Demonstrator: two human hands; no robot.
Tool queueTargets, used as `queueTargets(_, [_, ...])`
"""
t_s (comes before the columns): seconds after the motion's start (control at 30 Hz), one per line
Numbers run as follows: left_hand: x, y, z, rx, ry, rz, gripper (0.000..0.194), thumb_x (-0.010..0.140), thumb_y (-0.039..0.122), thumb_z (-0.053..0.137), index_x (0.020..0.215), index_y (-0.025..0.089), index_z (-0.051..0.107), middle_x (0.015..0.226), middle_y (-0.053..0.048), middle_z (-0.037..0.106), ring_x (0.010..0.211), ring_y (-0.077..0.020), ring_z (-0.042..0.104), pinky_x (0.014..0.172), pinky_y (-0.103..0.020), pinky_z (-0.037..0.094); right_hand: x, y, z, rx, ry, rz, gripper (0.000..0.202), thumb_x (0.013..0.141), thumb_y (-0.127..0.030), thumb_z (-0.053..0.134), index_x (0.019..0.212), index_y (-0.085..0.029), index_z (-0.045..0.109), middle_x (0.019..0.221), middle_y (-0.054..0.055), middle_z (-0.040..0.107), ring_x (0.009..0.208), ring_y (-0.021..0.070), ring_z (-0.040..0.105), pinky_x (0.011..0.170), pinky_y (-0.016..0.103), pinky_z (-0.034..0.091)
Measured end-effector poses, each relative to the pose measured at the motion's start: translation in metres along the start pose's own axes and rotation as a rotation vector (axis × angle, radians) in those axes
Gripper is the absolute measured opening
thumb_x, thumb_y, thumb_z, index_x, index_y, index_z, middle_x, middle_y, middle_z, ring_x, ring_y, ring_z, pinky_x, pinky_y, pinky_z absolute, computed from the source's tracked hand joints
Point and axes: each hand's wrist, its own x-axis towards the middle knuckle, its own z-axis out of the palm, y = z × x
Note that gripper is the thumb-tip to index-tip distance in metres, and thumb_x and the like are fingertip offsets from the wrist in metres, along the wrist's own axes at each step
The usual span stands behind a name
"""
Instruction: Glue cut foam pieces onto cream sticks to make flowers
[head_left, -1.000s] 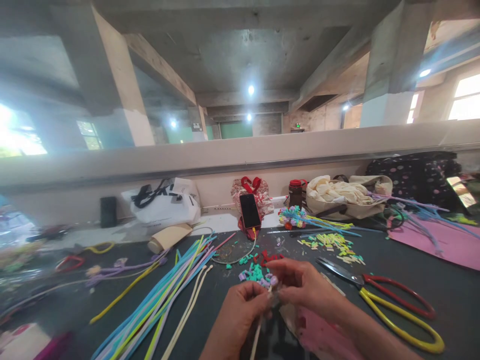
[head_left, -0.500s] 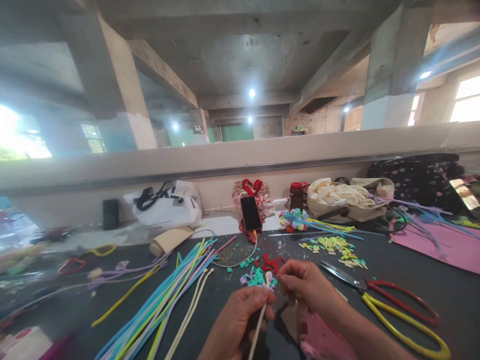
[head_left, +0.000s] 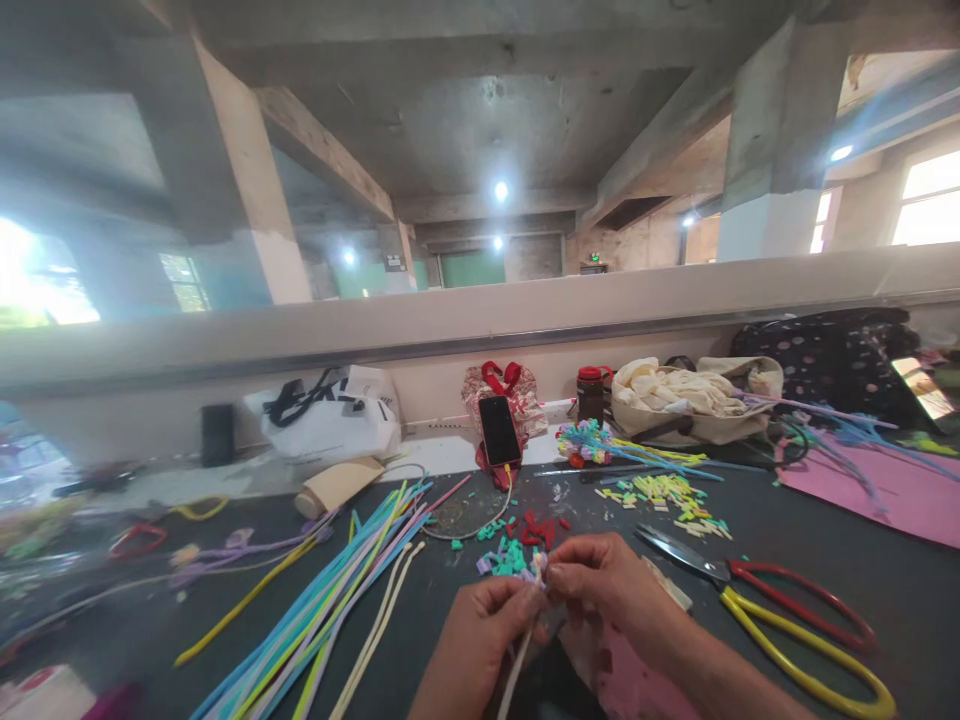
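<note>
My left hand (head_left: 491, 625) pinches a cream-coloured stem (head_left: 517, 665) just below its tip; the stem slants down toward me. Against that tip, the fingers of my right hand (head_left: 600, 580) are pressed together, and what they hold is hidden. Pale and lilac bits show at the tip, but I cannot tell which are fixed to it. Just beyond my hands lies a pile of small teal and lilac pieces (head_left: 511, 556), with red pieces (head_left: 534, 528) behind. Several cream stems (head_left: 382, 620) lie left of my left hand.
Scissors (head_left: 720, 572) with red and yellow handles lie open at right. A bundle of coloured stems (head_left: 330, 590) spreads at left. Yellow-green pieces (head_left: 660, 492), a phone (head_left: 499, 432) on a cable, a bottle (head_left: 590, 398) and bags stand farther back. Pink material (head_left: 637, 670) lies under my right forearm.
My right hand has moved left and down, so its fingertips now meet the stem's tip beside my left fingers. The left hand keeps its hold on the stem.
</note>
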Motion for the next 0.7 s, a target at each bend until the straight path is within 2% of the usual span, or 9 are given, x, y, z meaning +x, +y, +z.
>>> queueTargets(0.23, [-0.005,0.007,0.004,0.117,0.032,0.058,0.043,0.056,0.056,0.061,0.054,0.013,0.058,0.042,0.003,0.047,0.037,-0.0057,0.033,0.040,-0.020,0.021,-0.002,-0.004,0.004,-0.022,0.012,-0.024,0.019,0.064,-0.028,0.058,0.054,-0.013,0.062,0.043,-0.004,0.051,0.038,0.0056,0.042,0.038,0.016,0.029])
queueTargets(0.47, [-0.007,0.007,0.007,0.158,0.062,0.104,0.045,0.056,0.058,0.059,0.053,0.014,0.059,0.042,0.003,0.047,0.039,-0.0073,0.035,0.041,-0.021,0.023,-0.003,-0.004,0.008,0.018,0.013,-0.007,0.013,0.062,-0.022,0.056,0.055,-0.012,0.063,0.045,-0.003,0.053,0.042,0.0062,0.044,0.041,0.016,0.030])
queueTargets(0.63, [-0.004,0.005,0.002,0.116,0.068,0.076,0.042,0.056,0.055,0.061,0.056,0.013,0.060,0.041,0.003,0.048,0.037,-0.0064,0.035,0.039,-0.019,0.022,-0.006,-0.009,0.005,-0.041,-0.097,-0.004,0.023,0.068,-0.029,0.054,0.053,-0.013,0.061,0.045,-0.004,0.050,0.040,0.0061,0.043,0.040,0.016,0.030])
queueTargets(0.7, [-0.003,0.004,0.000,0.052,0.060,0.045,0.039,0.053,0.052,0.065,0.059,0.013,0.061,0.041,0.003,0.049,0.035,-0.0059,0.035,0.038,-0.019,0.022,-0.007,-0.013,0.003,-0.054,-0.110,0.016,0.025,0.069,-0.034,0.053,0.060,-0.013,0.063,0.048,-0.004,0.052,0.040,0.0063,0.043,0.038,0.016,0.029])
